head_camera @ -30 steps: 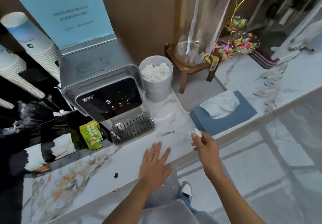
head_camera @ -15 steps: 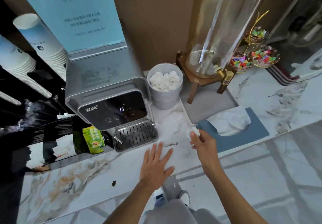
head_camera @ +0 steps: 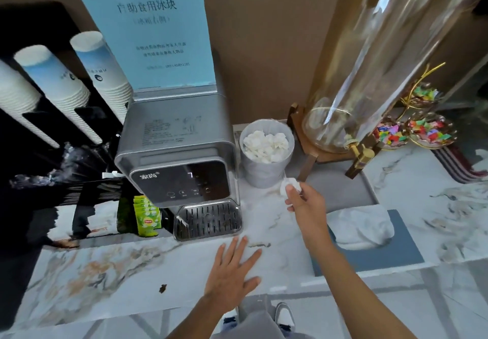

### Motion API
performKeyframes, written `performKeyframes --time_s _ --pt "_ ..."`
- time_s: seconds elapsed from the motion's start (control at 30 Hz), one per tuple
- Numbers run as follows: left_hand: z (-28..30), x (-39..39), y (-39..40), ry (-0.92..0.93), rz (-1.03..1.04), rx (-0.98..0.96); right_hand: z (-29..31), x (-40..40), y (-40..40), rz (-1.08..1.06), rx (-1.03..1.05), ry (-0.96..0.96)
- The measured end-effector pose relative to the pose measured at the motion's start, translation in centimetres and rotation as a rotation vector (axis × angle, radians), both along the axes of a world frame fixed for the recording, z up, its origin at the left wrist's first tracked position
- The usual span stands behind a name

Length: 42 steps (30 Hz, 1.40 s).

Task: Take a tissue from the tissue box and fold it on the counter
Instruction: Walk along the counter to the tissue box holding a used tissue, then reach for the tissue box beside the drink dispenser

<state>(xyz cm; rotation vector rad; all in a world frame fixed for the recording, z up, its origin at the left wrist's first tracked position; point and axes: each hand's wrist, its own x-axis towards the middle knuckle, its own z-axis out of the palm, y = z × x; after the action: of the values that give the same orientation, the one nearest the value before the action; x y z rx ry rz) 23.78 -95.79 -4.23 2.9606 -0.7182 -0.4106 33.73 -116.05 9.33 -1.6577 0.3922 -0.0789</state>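
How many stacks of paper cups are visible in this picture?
3, all at the far left in the black holder: one cut by the left edge, one in the middle, one beside the blue sign. More may be out of frame.

Our left hand [head_camera: 232,270] lies flat, palm down, on the tabletop [head_camera: 111,267], its fingers [head_camera: 239,249] straight and slightly spread, the thumb angled out to the right. Its bare forearm runs back toward the bottom edge. Our right hand [head_camera: 303,201] is raised and reaches forward, the arm extended from the lower right. Its fingers are curled shut, pinching a small white wad [head_camera: 286,184] at the tips.
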Motion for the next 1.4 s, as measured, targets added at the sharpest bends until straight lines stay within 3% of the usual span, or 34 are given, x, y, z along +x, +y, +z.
performKeyframes --time_s 0.17,0.37,0.5,0.87,1.13,1.27,1.4 --pt "-0.4 -0.2 -0.7 -0.006 0.062 -0.027 2.5 6.5 0.1 0.091 -0.092 -0.108" --pt "-1.1 -0.2 -0.8 0.034 0.135 -0.072 3.0 12.6 1.6 0.166 -0.841 -0.097" --pt "-1.5 -0.2 -0.7 0.039 0.141 -0.081 2.6 14.1 1.8 0.187 -0.988 -0.052" --pt "-1.5 -0.3 -0.6 0.021 0.147 -0.053 2.7 13.3 0.4 0.158 -0.789 -0.040" --pt "-1.4 -0.5 -1.4 -0.072 0.169 -0.068 3.7 7.1 -4.1 0.051 -0.486 -0.212" --pt "-1.1 -0.6 -1.9 -0.124 0.175 -0.084 1.9 2.1 -8.3 0.020 -0.405 -0.194" --pt "-0.8 -0.7 -2.1 -0.137 0.196 -0.069 -0.6 -1.4 -15.1 -0.116 -0.484 -0.048"
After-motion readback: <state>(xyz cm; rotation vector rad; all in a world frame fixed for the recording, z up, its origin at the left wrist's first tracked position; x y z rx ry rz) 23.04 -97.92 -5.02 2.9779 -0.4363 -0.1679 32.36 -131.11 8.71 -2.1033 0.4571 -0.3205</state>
